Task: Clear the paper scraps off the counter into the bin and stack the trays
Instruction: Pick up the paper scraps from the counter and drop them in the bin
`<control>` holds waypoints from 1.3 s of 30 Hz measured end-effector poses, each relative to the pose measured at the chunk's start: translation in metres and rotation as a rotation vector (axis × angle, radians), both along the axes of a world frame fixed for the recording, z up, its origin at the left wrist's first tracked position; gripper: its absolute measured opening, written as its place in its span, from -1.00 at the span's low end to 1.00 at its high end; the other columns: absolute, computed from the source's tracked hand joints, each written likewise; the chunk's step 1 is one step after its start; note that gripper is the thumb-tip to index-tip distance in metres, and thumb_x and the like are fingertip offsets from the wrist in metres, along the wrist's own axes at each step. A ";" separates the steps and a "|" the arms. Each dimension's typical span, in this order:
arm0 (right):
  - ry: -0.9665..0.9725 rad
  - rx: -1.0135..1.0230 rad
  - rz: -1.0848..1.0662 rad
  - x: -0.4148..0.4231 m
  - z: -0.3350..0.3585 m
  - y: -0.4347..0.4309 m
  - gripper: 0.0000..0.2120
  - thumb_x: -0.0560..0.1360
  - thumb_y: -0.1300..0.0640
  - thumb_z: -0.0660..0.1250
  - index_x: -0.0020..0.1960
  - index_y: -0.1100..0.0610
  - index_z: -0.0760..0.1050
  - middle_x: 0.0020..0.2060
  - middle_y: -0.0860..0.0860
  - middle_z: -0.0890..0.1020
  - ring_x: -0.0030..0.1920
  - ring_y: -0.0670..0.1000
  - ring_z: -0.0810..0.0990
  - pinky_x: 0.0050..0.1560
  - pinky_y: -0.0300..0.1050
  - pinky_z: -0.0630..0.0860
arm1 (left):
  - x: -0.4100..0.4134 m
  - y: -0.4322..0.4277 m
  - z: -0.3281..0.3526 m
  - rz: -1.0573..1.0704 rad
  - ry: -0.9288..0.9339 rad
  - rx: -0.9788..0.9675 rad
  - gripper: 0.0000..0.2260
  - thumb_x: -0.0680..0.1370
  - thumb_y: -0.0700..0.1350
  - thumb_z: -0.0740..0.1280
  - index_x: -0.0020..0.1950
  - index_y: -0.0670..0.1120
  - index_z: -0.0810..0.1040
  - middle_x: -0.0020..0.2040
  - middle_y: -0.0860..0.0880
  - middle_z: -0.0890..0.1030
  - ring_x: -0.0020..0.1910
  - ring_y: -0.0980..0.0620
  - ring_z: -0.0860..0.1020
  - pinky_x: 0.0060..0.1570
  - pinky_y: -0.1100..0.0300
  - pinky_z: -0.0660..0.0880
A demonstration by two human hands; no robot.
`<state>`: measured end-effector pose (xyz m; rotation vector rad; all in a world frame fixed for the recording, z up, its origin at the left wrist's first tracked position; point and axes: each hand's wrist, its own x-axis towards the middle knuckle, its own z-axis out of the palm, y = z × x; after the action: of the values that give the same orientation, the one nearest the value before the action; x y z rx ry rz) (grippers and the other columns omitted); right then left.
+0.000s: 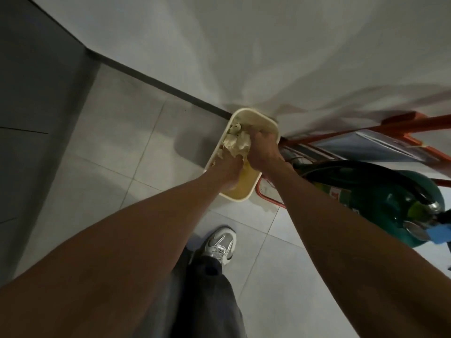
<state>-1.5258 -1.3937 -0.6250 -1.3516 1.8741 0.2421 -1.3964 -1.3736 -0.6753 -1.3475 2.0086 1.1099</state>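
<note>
Paper scraps point(238, 143) in the bin point(253, 116), frame centre.
Right hand point(262, 150) grips the wad inside the bin; left hand point(227, 165) is beneath it, fingers hidden, grip can't be told. Trays unseen, stacking probably not done.

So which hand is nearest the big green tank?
The right hand. Both hands hold the crumpled paper over the cream bin, but the right one is on the green gas cylinder side; the left hand is farther off.
</note>
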 end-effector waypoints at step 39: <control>-0.476 -0.684 0.500 0.368 0.713 0.035 -0.57 0.71 -0.11 0.21 0.55 -0.09 0.35 0.50 -0.09 0.47 0.48 -0.06 0.44 0.42 -0.18 0.37 | 0.465 0.172 0.753 1.248 0.144 -0.842 -0.61 0.68 0.05 0.28 0.50 0.02 0.43 0.44 -0.03 0.51 0.40 -0.02 0.47 0.36 0.18 0.34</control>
<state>-1.1574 -1.3586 0.0877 -2.1060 1.2242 -0.4860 -0.9314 -1.2016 0.0779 -3.2688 1.6603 0.7094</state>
